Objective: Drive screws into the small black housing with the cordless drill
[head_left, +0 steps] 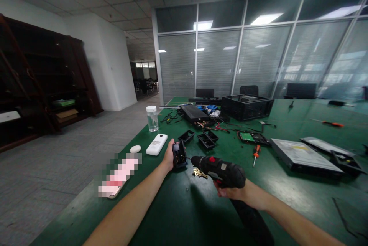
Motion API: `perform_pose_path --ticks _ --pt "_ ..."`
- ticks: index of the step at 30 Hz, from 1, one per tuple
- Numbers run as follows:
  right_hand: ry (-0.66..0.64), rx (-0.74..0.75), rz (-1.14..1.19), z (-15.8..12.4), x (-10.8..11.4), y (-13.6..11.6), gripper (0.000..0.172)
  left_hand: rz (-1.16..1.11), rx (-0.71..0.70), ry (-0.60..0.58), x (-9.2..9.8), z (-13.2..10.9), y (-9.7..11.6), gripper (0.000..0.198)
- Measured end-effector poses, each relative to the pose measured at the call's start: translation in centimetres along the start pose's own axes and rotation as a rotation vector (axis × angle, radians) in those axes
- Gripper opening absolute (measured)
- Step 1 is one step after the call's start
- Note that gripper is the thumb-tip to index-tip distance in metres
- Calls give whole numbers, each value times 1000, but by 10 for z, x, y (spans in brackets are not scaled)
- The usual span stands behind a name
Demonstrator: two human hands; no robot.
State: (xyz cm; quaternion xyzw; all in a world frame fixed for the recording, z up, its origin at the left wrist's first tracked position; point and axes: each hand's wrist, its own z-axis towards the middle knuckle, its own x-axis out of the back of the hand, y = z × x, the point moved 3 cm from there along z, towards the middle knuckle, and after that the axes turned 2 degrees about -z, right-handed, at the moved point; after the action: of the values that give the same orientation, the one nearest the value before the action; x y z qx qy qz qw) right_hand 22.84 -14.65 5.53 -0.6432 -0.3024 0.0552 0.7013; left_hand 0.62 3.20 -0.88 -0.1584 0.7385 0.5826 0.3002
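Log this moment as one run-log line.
left hand: holds black housing | right hand: grips power drill | drill bit: toward housing, contact unclear | green table: brass-coloured pieces, black trays nearby

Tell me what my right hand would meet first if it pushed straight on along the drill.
Likely the small black housing in your left hand: the drill in your right hand points at it. Whether the bit already touches it is unclear.
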Motion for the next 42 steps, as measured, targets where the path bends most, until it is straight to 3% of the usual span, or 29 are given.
perform_pose_path --ticks 10,35,42 --pt "5 19 -32 -1 -2 -13 23 21 -10 -5 0 -1 0 42" --pt "-11 4 -61 -2 -2 -11 32 6 -11 8 -1 0 0 43" --pt "-9 8 21 -1 -1 -3 32 0 -9 9 0 -1 0 41"
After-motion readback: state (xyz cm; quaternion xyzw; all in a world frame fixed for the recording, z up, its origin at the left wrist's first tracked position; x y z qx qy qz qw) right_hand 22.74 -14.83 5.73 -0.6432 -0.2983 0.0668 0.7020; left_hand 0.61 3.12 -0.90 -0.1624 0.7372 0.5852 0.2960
